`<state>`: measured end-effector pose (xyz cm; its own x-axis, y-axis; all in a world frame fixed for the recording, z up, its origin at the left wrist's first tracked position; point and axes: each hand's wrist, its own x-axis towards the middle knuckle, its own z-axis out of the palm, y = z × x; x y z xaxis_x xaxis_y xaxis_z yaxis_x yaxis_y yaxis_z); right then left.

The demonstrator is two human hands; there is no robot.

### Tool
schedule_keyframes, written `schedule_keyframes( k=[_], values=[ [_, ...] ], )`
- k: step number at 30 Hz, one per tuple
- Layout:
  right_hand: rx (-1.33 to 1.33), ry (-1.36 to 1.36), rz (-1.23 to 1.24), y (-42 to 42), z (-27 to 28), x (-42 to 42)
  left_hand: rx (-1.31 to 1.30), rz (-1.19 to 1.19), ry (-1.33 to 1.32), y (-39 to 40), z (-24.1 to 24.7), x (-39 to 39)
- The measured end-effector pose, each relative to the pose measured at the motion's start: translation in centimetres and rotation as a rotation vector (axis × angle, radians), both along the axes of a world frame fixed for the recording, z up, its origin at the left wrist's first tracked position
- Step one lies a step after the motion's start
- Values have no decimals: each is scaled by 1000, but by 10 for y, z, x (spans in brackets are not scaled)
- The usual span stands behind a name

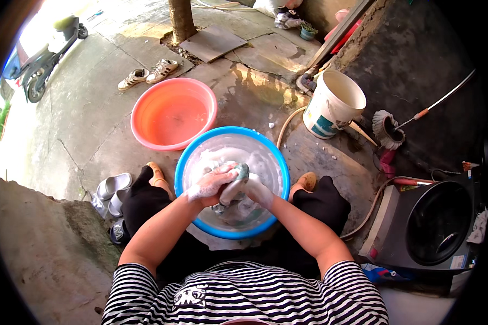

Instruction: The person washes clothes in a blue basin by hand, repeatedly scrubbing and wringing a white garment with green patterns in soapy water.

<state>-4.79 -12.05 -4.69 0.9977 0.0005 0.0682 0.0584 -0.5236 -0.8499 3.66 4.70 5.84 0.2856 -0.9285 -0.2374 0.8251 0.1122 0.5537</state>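
Note:
A plastic basin with a blue rim (285, 162) stands between my feet, holding soapy water and white foam (223, 154). Inside it, my left hand (214, 182) is closed around a bunched, wet, grey-green cloth (242, 170), with suds over its wrist. My right hand (257, 190) meets the left from the other side and grips the same cloth; thick foam hides most of its fingers. A paler fold of the cloth hangs between the two hands towards the water.
Beyond the blue rim sits a pink basin of water (171, 113). A white bucket (323, 109), a hose (286, 124) and a mop head (386, 130) are to the right, near a dark front-loading washing machine (390, 231). Sneakers (148, 74) and slippers (113, 186) lie leftward.

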Motion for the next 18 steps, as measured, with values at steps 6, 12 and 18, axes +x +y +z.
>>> schedule_keyframes(
  k=[6, 12, 18],
  values=[
    [992, 134, -458, -5, 90, 6, 119, 215, -71, -11, -11, 15],
    [900, -96, -427, -12, 123, 1, 406, 347, -128, -33, -21, -4],
    [901, 161, -606, 8, 122, 6, 332, 9, -340, -30, -22, -5]
  ],
)
